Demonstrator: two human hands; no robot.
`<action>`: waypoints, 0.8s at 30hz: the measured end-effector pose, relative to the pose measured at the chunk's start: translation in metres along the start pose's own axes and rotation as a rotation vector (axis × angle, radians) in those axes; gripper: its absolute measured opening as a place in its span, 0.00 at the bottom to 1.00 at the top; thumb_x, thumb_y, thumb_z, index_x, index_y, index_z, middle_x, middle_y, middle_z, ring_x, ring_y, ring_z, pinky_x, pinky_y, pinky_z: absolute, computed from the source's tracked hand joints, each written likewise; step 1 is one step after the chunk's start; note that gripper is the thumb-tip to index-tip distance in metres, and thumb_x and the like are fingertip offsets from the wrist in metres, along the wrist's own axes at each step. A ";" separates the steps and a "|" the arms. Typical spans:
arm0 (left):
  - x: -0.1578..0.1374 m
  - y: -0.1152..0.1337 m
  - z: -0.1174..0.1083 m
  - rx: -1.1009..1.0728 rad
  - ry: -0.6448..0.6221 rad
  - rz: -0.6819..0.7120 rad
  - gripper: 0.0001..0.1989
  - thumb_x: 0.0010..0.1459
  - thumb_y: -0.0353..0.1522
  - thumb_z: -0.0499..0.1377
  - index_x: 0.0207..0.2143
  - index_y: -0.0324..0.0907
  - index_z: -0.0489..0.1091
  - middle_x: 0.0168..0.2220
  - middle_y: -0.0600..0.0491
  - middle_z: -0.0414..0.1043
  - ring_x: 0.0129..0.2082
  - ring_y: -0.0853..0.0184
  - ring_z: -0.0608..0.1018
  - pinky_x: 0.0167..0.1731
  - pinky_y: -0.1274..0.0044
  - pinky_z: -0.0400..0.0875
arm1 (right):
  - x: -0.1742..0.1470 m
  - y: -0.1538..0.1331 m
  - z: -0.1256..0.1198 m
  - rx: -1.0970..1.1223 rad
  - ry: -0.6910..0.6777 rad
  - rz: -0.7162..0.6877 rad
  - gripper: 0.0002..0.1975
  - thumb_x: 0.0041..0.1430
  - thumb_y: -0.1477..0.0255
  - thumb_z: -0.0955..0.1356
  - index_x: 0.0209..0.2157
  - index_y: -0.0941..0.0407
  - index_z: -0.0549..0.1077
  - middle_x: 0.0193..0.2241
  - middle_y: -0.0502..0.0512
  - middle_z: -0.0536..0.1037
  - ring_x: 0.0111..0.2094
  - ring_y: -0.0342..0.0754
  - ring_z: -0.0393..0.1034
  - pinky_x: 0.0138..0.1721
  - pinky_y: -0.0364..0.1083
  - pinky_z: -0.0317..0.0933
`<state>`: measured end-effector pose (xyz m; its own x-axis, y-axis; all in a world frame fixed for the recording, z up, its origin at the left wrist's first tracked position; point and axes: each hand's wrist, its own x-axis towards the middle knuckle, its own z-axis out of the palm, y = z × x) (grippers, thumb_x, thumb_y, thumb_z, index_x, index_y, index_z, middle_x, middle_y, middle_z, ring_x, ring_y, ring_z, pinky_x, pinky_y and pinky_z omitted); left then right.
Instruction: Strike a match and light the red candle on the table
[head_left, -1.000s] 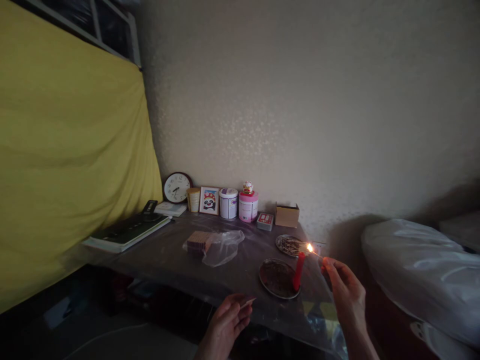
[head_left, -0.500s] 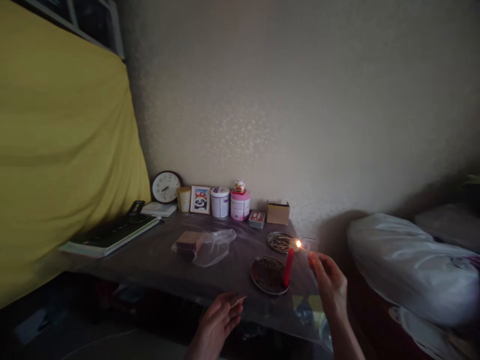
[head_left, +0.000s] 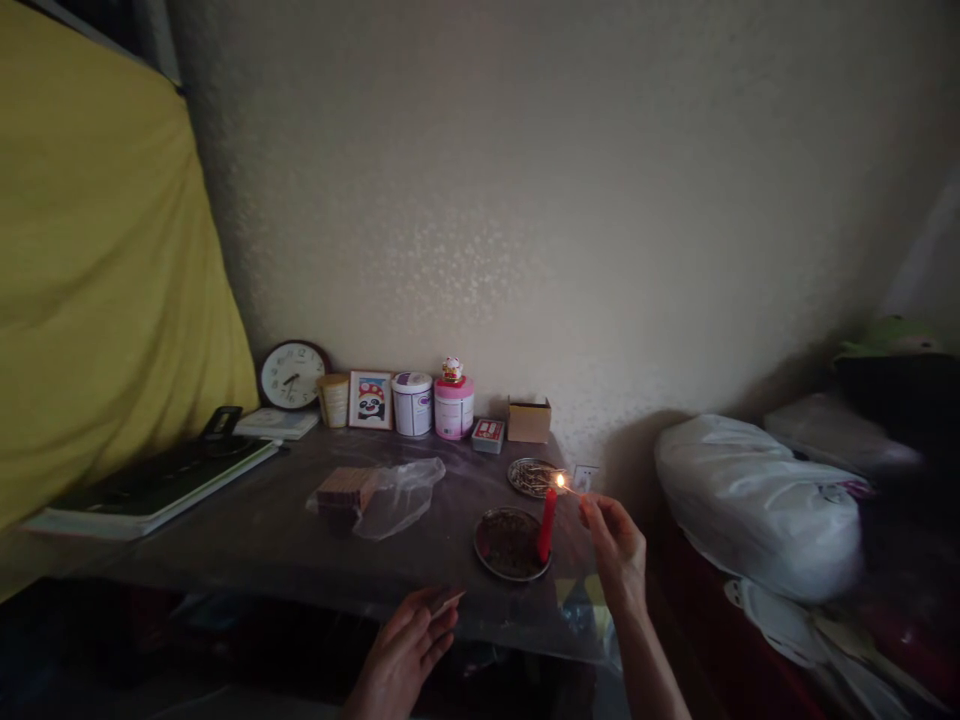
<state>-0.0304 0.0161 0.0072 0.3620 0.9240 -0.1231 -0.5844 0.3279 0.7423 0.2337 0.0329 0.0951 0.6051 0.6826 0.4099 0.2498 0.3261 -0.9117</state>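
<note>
My right hand [head_left: 616, 548] pinches a burning match [head_left: 571, 490] at its plain end. Its flame glows just above and to the right of the tip of a red candle [head_left: 547, 525]. The candle stands upright, leaning slightly, at the right side of a dark round metal plate [head_left: 511, 573]. Low in front of the table edge, my left hand [head_left: 409, 645] is closed around a small flat matchbox [head_left: 448, 603], mostly hidden by the fingers. Behind the candle, a second round plate [head_left: 517, 487] holds many used matchsticks.
A brown stack of small boxes [head_left: 345, 488] lies in clear plastic wrap [head_left: 401, 500]. Along the wall stand a clock [head_left: 294, 375], a panda picture [head_left: 371, 400], tins [head_left: 412, 405], a card box [head_left: 490, 435] and a cardboard box [head_left: 529, 420]. A green book [head_left: 165, 490] lies left; white bags [head_left: 750, 500] sit right.
The view has turned right, so the table things sit further left. The match flame has come slightly nearer the candle tip. Both hands keep their hold.
</note>
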 end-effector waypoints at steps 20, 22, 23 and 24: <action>0.005 -0.005 -0.007 -0.031 -0.021 -0.015 0.18 0.45 0.40 0.64 0.40 0.43 0.74 0.49 0.46 0.73 0.47 0.60 0.72 0.48 0.70 0.62 | 0.001 0.007 0.006 -0.055 -0.051 -0.020 0.17 0.48 0.57 0.67 0.27 0.58 0.73 0.21 0.49 0.72 0.24 0.43 0.64 0.26 0.40 0.58; 0.005 -0.005 -0.007 -0.027 -0.018 -0.012 0.19 0.45 0.40 0.64 0.40 0.43 0.74 0.49 0.45 0.73 0.47 0.60 0.72 0.48 0.70 0.62 | 0.001 0.008 0.006 -0.054 -0.044 -0.030 0.17 0.48 0.57 0.67 0.28 0.58 0.73 0.22 0.50 0.73 0.24 0.44 0.65 0.26 0.40 0.59; 0.005 -0.005 -0.006 -0.025 -0.010 -0.014 0.19 0.45 0.41 0.64 0.40 0.43 0.74 0.49 0.45 0.73 0.47 0.60 0.73 0.48 0.69 0.62 | 0.002 0.008 0.006 -0.055 -0.042 -0.034 0.17 0.47 0.57 0.68 0.28 0.58 0.73 0.22 0.50 0.73 0.25 0.44 0.65 0.26 0.40 0.59; 0.004 -0.004 -0.005 -0.022 -0.003 -0.013 0.19 0.44 0.41 0.64 0.39 0.43 0.74 0.48 0.45 0.74 0.47 0.59 0.73 0.48 0.69 0.62 | 0.002 0.009 0.006 -0.057 -0.040 -0.036 0.17 0.48 0.57 0.68 0.28 0.58 0.73 0.22 0.50 0.73 0.24 0.44 0.65 0.26 0.41 0.59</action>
<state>-0.0298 0.0196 0.0001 0.3717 0.9192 -0.1303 -0.5956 0.3438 0.7260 0.2323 0.0409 0.0880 0.5641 0.6971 0.4425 0.3144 0.3142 -0.8958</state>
